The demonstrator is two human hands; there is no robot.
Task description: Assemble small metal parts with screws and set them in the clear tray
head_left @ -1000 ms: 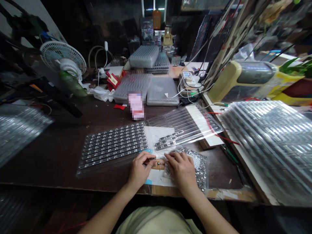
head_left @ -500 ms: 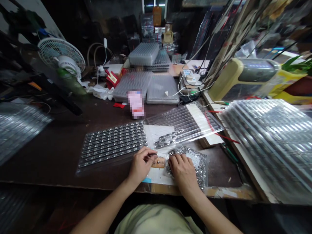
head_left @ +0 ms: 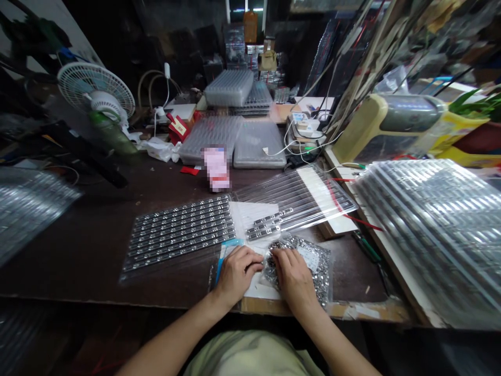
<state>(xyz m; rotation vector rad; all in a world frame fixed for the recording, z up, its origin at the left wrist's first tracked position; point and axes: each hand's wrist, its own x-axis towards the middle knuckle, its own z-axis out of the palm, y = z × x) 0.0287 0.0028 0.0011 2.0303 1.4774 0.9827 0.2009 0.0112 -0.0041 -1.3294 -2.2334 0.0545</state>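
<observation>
My left hand (head_left: 238, 272) is low over the white paper (head_left: 260, 288) near the table's front edge. Its thumb and fingertips are pinched together, and whatever lies between them is too small to name. Just right of it, my right hand (head_left: 293, 272) rests on a clear plastic bag (head_left: 321, 279) full of small shiny metal parts. Its fingers are curled down among the parts, with the tips hidden. Beyond the left hand lies a ribbed clear tray (head_left: 183, 230) filled with rows of dark metal-ended pieces. Another ribbed tray (head_left: 309, 196) holds several such pieces (head_left: 270, 224) at its near left.
A blue-edged flat packet (head_left: 222, 261) lies beside my left hand. Stacked clear trays (head_left: 434, 224) stand on the right, behind a wooden ledge (head_left: 391, 266) with green-handled pliers (head_left: 368, 246). Farther back are a pink item (head_left: 217, 169), a fan (head_left: 96, 94) and white cables (head_left: 291, 138).
My left hand has moved right and slightly nearer me, covering the tan patch on the paper. More of the blue-edged packet shows beside it. My right hand stays at the bag.
</observation>
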